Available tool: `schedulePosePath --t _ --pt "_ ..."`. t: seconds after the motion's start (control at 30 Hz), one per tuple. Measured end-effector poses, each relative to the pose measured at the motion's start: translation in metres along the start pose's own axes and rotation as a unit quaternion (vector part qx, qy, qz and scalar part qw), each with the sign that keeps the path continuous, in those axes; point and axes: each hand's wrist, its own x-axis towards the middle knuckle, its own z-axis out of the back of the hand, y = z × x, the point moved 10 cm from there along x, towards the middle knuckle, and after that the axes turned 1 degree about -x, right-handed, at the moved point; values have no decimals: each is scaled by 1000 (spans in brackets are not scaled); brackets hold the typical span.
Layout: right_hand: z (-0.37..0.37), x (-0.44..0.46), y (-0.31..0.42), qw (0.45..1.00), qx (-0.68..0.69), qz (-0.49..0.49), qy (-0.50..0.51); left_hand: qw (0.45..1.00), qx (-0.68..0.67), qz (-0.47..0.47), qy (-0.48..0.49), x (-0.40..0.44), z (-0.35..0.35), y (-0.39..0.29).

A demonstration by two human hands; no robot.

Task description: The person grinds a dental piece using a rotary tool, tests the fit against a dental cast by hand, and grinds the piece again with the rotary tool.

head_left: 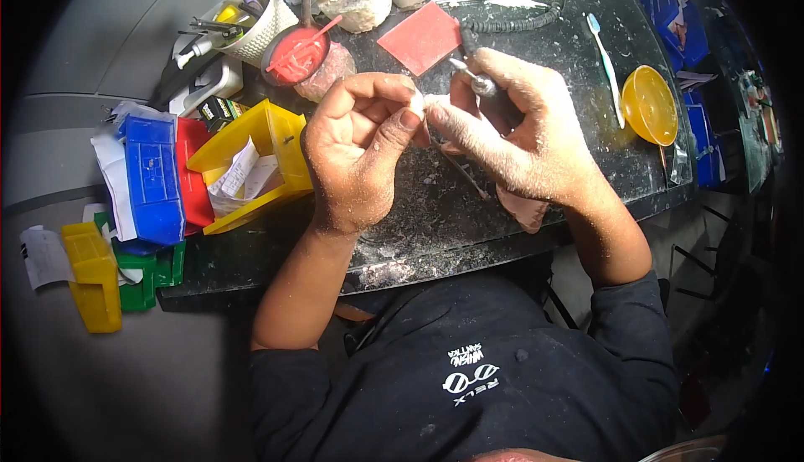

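My left hand (356, 156) is closed, thumb and fingertips pinching a small whitish piece (417, 103) that the fingers mostly cover. My right hand (528, 118), coated in white dust, is wrapped round a rotary handpiece (486, 87) with a metal nose. Its thumb and fingertips come up against the piece and my left fingertips. A thin tool (466, 174) lies on the dusty black bench below the hands. Beside it, partly under my right wrist, is a pink piece (523, 209) whose kind I cannot make out.
A pink sheet (421, 38) lies beyond my hands, near a coiled cord (519, 25). Left are a red-filled pan (297, 56), a tool basket (264, 30) and yellow (289, 148) and blue (153, 181) bins. Right are a toothbrush (606, 72) and an amber bowl (650, 106).
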Motion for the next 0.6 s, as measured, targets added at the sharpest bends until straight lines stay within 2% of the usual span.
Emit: schedulePosePath --t 0.17,0.6 --pt "-14 -1 1 992 -115 -41 38 1000 -8 -10 -3 -1 5 6" --pt "-20 -2 -1 990 -126 -53 40 999 -14 -44 16 -2 6 8"
